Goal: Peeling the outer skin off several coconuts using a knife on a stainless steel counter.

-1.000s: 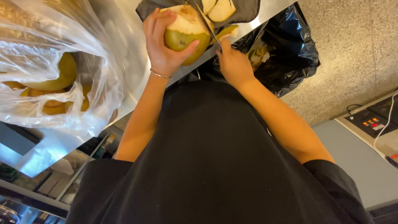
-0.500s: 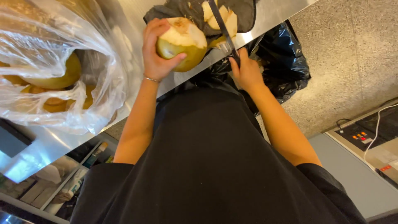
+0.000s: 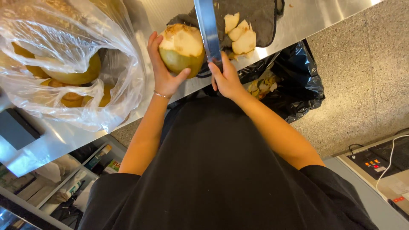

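**Listener:** Where was the coconut, and how did you have it?

**Me:** The young coconut point(image 3: 182, 50) sat at the near edge of the steel counter point(image 3: 315, 17), just beside a dark cloth point(image 3: 264, 17). My left hand point(image 3: 164, 72) cupped it from the left — fingers curled up over its side, thumb pressed on the green husk below. My right hand point(image 3: 226, 79) was closed around the handle of a broad cleaver point(image 3: 208, 27), its blade standing against the coconut's right side.

**Listener:** How would that cut go well?

**Me:** I judged it best to keep my left fingers well behind the blade's line, hold the fruit firm against the counter, and shave thin slices away from my body, so that the husk would not roll.

**Listener:** What else lay nearby?

**Me:** Pale husk chips point(image 3: 240, 34) on the cloth, a clear bag of coconuts point(image 3: 64, 68) to the left, and a black rubbish bag point(image 3: 294, 85) hanging below the counter edge.

**Listener:** What had changed from a second earlier?

**Me:** The cleaver had swung from a slant across the coconut's top to nearly upright at its side — and my left hand had turned the fruit, showing more cut white face.
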